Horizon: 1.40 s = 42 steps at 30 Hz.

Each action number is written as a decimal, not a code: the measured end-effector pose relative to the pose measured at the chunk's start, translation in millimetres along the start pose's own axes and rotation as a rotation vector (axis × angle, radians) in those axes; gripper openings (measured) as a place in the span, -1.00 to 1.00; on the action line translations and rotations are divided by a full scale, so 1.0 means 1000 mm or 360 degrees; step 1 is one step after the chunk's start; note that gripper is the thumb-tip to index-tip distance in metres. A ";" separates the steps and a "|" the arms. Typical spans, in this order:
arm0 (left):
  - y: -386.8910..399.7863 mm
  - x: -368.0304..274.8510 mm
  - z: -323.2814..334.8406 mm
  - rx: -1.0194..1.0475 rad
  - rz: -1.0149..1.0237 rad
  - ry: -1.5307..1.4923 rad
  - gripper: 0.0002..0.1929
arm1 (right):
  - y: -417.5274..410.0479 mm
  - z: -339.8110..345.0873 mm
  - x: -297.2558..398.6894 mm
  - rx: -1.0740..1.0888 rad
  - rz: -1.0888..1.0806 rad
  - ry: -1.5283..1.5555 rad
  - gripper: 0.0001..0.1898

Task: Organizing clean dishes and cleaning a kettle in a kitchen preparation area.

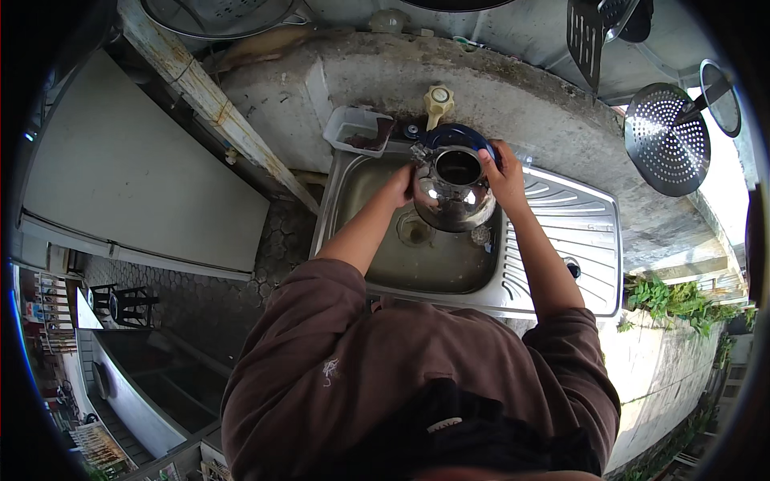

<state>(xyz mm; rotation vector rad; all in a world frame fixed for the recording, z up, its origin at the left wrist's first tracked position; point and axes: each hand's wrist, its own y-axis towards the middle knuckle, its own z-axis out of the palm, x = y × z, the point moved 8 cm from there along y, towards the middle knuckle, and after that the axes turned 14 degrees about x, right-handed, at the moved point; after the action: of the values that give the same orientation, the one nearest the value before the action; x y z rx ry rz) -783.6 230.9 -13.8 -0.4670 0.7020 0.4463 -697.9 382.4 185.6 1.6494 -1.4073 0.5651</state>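
Note:
A shiny metal kettle (454,201) with a blue handle (460,133) is held above the basin of a stainless steel sink (385,264). Its round top opening is uncovered and faces up. My right hand (506,174) grips the kettle's upper right side beside the handle. At the kettle's left side is my left hand (404,185), its fingers partly hidden behind the body. Just behind the kettle rises a tap with a cream knob (439,101). The drain (415,229) shows in the basin below, and a scouring pad (480,235) lies near the basin's right side.
A clear plastic container (355,129) with a dark cloth or sponge stands at the sink's back left corner. The ribbed drainboard (592,222) extends right, with a small black object (572,268) on it. A perforated skimmer (668,141) and a slotted turner (585,45) hang at upper right.

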 end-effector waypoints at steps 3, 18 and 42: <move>0.028 0.028 -0.039 -0.0081 -0.0204 0.0088 -0.61 | 0.012 0.009 0.042 0.0250 0.0154 0.0096 -0.65; -0.012 -0.121 0.025 -0.0916 0.1101 0.0827 -0.58 | 0.016 -0.009 0.090 0.1245 -0.0124 -0.1192 -0.62; -0.039 -0.219 0.149 -0.0064 0.0821 0.2710 -0.51 | -0.064 -0.094 0.051 0.1283 -0.0045 -0.1653 -0.71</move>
<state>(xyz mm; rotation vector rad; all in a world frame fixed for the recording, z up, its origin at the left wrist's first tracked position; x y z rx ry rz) -836.8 230.5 248.4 -0.6537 2.4970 0.4728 -606.0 431.9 254.3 2.8518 -1.9991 0.2337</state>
